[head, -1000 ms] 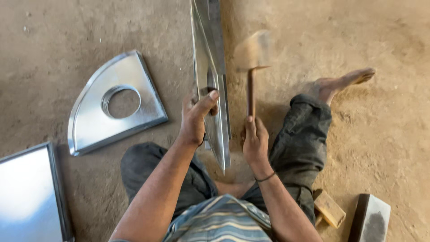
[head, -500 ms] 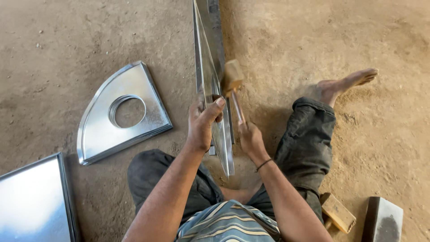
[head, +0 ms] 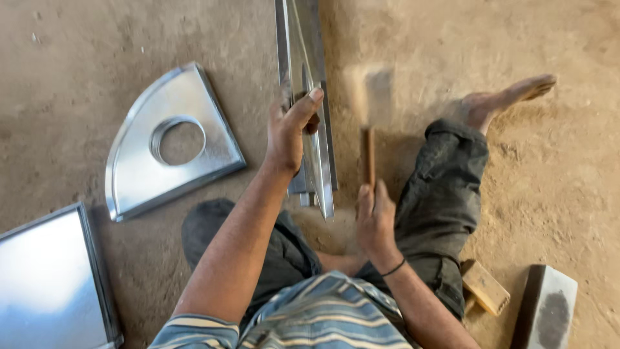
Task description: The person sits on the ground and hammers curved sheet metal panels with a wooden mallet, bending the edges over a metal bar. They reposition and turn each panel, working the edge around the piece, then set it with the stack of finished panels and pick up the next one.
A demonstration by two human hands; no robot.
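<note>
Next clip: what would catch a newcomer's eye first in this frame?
The blurred mallet raised at centre, its handle gripped by the right hand, draws the eye first. Just left of it, the left hand steadies a long sheet-metal strip running up the dirt floor. Further left lies a shiny quarter-round metal panel with a round hole.

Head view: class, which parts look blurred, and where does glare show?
Head view: the mallet head is smeared by motion blur, its handle sharper near the right hand; the left hand gripping the metal strip is sharp; glare whitens the flat panel and the quarter-round sheet; soft shadows lie by the legs.
</note>
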